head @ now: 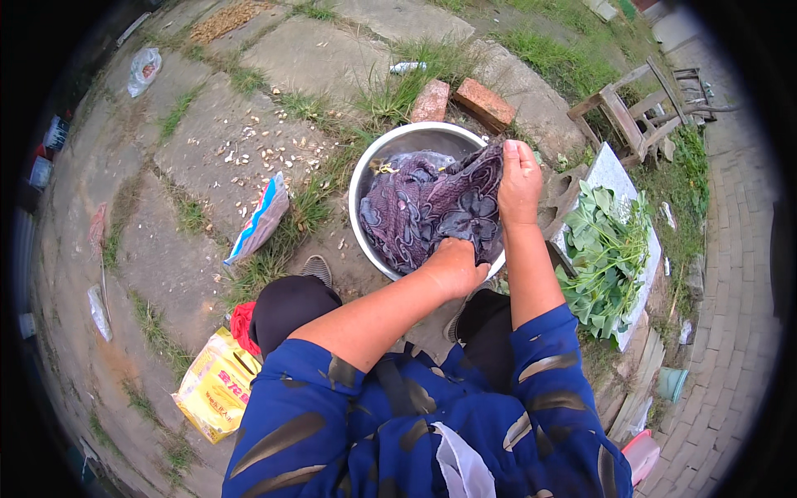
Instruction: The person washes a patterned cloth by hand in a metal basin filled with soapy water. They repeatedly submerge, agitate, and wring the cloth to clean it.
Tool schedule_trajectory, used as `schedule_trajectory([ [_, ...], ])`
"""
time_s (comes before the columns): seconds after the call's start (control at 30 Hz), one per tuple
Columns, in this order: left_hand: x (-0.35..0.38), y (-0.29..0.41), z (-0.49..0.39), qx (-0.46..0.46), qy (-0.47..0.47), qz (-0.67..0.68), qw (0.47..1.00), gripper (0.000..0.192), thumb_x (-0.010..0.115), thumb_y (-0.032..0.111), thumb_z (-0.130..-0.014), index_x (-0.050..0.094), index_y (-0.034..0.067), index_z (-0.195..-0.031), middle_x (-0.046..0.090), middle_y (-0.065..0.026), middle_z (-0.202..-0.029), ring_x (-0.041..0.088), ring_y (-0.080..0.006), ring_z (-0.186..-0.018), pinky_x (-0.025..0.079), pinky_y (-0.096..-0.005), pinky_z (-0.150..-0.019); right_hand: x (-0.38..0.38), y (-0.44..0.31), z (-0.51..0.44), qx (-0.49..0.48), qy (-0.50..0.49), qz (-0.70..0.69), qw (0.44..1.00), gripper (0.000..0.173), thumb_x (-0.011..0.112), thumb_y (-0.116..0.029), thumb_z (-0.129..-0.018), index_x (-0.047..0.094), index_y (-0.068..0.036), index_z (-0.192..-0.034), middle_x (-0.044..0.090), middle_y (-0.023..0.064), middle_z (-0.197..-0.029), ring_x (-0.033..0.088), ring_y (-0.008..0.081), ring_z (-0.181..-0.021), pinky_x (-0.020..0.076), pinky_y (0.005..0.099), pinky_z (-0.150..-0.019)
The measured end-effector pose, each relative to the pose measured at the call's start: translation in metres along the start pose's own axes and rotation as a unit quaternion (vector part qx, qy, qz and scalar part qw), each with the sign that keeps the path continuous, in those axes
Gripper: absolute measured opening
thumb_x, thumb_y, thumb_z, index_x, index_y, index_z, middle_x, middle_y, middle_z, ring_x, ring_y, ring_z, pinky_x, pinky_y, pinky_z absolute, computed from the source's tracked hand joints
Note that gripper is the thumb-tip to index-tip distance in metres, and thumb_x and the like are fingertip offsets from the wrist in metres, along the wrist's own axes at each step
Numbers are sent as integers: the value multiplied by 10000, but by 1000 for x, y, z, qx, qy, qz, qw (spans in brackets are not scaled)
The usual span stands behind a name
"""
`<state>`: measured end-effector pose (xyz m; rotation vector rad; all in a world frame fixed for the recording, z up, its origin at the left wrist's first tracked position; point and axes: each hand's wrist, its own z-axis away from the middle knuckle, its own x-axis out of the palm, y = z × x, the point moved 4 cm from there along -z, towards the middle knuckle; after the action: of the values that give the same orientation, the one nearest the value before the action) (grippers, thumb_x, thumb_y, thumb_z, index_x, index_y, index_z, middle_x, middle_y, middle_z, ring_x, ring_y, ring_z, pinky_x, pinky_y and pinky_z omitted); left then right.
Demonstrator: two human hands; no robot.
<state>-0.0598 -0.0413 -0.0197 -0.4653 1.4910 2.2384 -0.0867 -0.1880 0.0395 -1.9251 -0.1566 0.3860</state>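
A round metal basin (373, 149) stands on the ground before my knees. Wet purple cloth with dark flower patterns (429, 205) fills much of it, beside a little cloudy water. My right hand (522, 183) pinches one edge of the cloth and holds it up at the basin's right rim. Lower down, my left hand (457, 264) is curled on the cloth near the basin's front rim, its fingers partly hidden.
Two red bricks (485, 103) lie behind the basin. At right, leafy greens (604, 255) rest on a stone slab (644, 249), with a wooden stool (629, 118) beyond. A plastic packet (261, 215) and a yellow bag (218, 386) lie at left, near scattered shells (274, 152).
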Motion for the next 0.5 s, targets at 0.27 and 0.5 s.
schedule_trajectory([
  [0.27,-12,8,-8,95,137,243,956,823,662,254,-811,232,-55,-1442,379,-267,-1404,449,-324,-1271,384,-374,-1029,-33,-167,-97,-94,87,-360,924,278,522,-192,-972,539,33,-1135,624,86,-1058,623,205,-934,516,358,-839],
  [0.5,-34,21,2,43,-148,661,735,915,428,708,-865,312,-4,-1429,450,-211,-1377,420,-286,-1299,355,-455,-1059,-32,-243,-115,-108,-223,-449,858,314,404,-273,-1010,601,-32,-972,671,122,-910,646,285,-854,512,432,-836],
])
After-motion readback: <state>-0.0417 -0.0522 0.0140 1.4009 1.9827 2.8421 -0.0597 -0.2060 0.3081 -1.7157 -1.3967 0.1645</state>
